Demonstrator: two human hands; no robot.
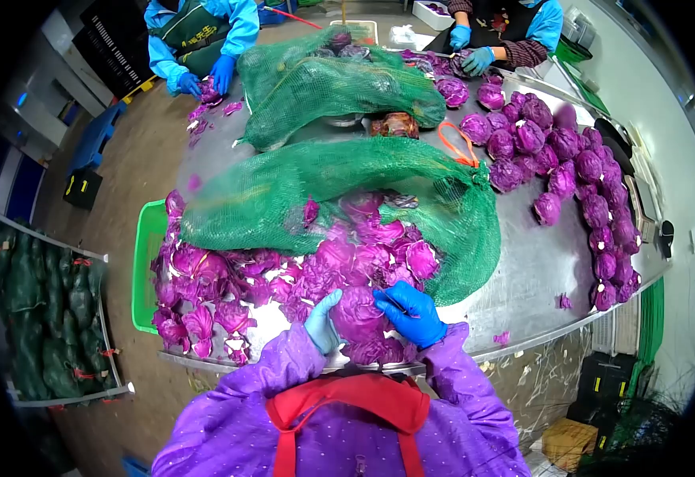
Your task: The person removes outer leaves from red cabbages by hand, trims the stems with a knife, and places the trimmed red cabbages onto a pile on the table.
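A purple cabbage [357, 315] is between my two gloved hands near the table's front edge. My left hand [324, 321], in a pale blue glove, is wrapped against its left side. On its right side, my right hand [411, 313], in a darker blue glove, has bent fingers at the cabbage's upper edge. Loose purple leaves [232, 314] lie in a heap to the left and beyond the cabbage. A green mesh bag [284, 191] stretches across the table just past the leaves, with an orange tie [460, 147] at its right end.
Many cabbages [564, 143] line the table's right side. A second mesh bag [324, 87] lies farther back. A green crate [149, 254] stands at the left edge. Two co-workers handle cabbages across the table. Filled sacks [45, 310] sit on a rack at left.
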